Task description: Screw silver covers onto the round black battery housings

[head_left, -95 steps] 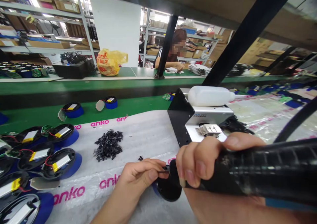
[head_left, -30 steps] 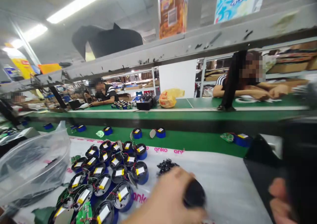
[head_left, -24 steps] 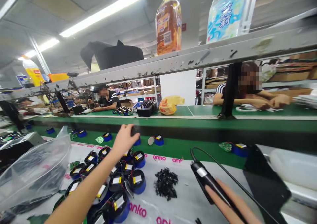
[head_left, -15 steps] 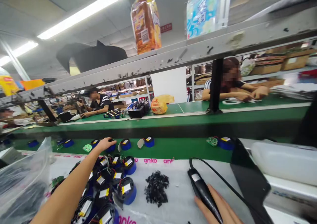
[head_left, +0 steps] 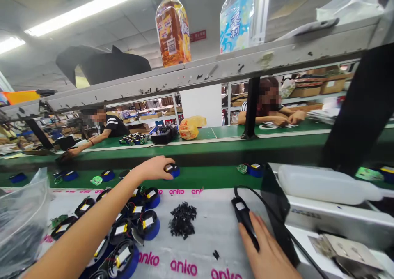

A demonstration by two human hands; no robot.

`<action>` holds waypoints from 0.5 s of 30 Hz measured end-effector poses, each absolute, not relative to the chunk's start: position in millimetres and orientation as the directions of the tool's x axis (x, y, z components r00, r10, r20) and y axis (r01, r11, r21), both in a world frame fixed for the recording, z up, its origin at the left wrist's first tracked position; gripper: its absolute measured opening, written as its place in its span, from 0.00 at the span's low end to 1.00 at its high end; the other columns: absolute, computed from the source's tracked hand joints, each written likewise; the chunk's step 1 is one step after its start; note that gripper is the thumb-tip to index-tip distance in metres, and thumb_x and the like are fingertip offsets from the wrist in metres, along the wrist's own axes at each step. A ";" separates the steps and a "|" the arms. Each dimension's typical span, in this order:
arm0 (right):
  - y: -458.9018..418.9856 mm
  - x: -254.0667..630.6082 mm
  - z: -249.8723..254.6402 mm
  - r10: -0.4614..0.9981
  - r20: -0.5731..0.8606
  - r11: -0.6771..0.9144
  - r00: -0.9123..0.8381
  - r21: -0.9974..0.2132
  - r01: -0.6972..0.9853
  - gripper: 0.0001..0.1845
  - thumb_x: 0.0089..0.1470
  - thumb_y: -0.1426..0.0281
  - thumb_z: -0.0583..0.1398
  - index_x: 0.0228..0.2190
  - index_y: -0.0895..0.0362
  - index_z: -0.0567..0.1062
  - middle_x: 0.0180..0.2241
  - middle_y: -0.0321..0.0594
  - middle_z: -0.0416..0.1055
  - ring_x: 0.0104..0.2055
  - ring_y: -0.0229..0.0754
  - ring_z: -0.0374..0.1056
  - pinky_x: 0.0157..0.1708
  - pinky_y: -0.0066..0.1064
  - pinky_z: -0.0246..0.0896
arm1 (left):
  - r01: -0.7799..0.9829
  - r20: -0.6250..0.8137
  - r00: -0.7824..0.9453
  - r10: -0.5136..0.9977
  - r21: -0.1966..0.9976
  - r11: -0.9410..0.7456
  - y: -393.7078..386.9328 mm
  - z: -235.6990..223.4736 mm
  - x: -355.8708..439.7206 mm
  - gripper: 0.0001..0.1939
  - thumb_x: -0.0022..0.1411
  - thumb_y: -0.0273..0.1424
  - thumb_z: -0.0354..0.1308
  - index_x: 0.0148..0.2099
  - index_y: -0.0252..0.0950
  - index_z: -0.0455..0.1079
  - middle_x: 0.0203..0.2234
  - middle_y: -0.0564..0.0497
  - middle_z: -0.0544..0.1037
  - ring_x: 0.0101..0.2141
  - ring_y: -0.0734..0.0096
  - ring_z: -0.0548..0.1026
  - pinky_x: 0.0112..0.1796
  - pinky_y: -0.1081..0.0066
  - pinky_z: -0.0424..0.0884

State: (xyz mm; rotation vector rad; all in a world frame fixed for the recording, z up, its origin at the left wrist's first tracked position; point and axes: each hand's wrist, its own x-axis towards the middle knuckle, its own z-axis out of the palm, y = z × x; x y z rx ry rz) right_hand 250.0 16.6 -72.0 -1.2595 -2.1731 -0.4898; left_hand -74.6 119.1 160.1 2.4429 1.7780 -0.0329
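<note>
- The left hand [head_left: 154, 168] reaches far forward over the counter [head_left: 212, 176] and curls its fingers around a round blue unit [head_left: 171, 171] on the green belt — grasping it from above, the unit still resting on the belt.
- The right hand [head_left: 267, 250] lies flat and released on the white foam sheet [head_left: 203, 229], its fingers on the near end of a black handheld tool [head_left: 243, 215] whose cable loops away toward the belt.
- Between the two hands sits a small heap of black plastic pieces [head_left: 182, 220]; one stray piece lies nearer, just beside the pink print.
- Under the left forearm a cluster of blue units with yellow-tagged batteries [head_left: 135, 221] crowds the sheet, so the arm passes right over them.
- At the right, a black-and-silver machine [head_left: 308, 217] stands close beside the tool, with a white plastic bottle [head_left: 323, 184] lying on top.
- More blue units dot the belt — one [head_left: 255, 170] well right of the grasped unit.
- A clear plastic bag [head_left: 18, 217] bulges at the left edge.
- Two drink bottles [head_left: 172, 24] stand on the overhead shelf.
</note>
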 end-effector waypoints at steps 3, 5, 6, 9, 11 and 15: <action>-5.3 242.1 -15.5 0.664 0.688 0.482 -0.293 -0.094 0.871 0.40 0.52 0.85 0.51 0.65 0.53 0.59 0.72 0.56 0.36 0.70 0.67 0.47 0.54 0.56 0.68 | 0.869 -0.083 0.476 0.876 0.199 -0.453 60.5 134.6 -20.9 0.30 0.58 0.42 0.66 0.62 0.47 0.67 0.51 0.50 0.77 0.50 0.55 0.76 0.51 0.63 0.71; -19.9 249.9 31.2 0.585 0.778 0.490 -0.226 -0.117 0.864 0.34 0.59 0.78 0.52 0.65 0.50 0.58 0.72 0.53 0.33 0.70 0.69 0.45 0.54 0.61 0.66 | 0.800 -0.094 0.573 0.814 0.282 -0.530 26.2 103.9 6.8 0.39 0.50 0.43 0.70 0.63 0.47 0.66 0.49 0.50 0.79 0.46 0.54 0.78 0.47 0.65 0.73; -24.6 259.8 53.9 0.552 0.818 0.451 -0.163 -0.128 0.884 0.31 0.62 0.74 0.52 0.64 0.49 0.59 0.72 0.51 0.34 0.70 0.68 0.46 0.57 0.62 0.62 | 0.730 -0.087 0.647 0.757 0.359 -0.582 13.9 87.5 16.0 0.42 0.48 0.42 0.71 0.65 0.45 0.65 0.49 0.47 0.79 0.46 0.52 0.78 0.47 0.63 0.73; -18.6 307.3 108.5 0.477 0.868 0.340 -0.138 -0.037 0.940 0.24 0.66 0.63 0.50 0.59 0.58 0.67 0.70 0.57 0.44 0.71 0.68 0.42 0.65 0.64 0.45 | 0.554 -0.004 0.748 0.664 0.555 -0.621 -3.2 44.2 24.5 0.44 0.47 0.43 0.71 0.65 0.43 0.65 0.53 0.43 0.77 0.52 0.48 0.75 0.54 0.56 0.69; 2.5 342.2 128.8 0.562 0.803 0.285 -0.199 0.038 0.958 0.31 0.67 0.56 0.45 0.58 0.64 0.69 0.68 0.62 0.48 0.71 0.67 0.41 0.65 0.62 0.43 | 0.494 0.065 0.701 0.710 0.675 -0.549 -4.3 25.2 20.5 0.41 0.47 0.44 0.72 0.63 0.42 0.68 0.54 0.44 0.77 0.53 0.50 0.74 0.56 0.57 0.67; 49.3 382.9 144.0 0.802 0.466 0.381 -0.372 0.079 0.921 0.36 0.62 0.47 0.52 0.58 0.62 0.70 0.56 0.58 0.71 0.57 0.59 0.70 0.54 0.45 0.67 | 0.433 0.082 0.597 0.798 0.805 -0.406 -3.0 10.4 13.5 0.40 0.44 0.45 0.75 0.59 0.41 0.72 0.52 0.45 0.78 0.53 0.51 0.73 0.56 0.58 0.66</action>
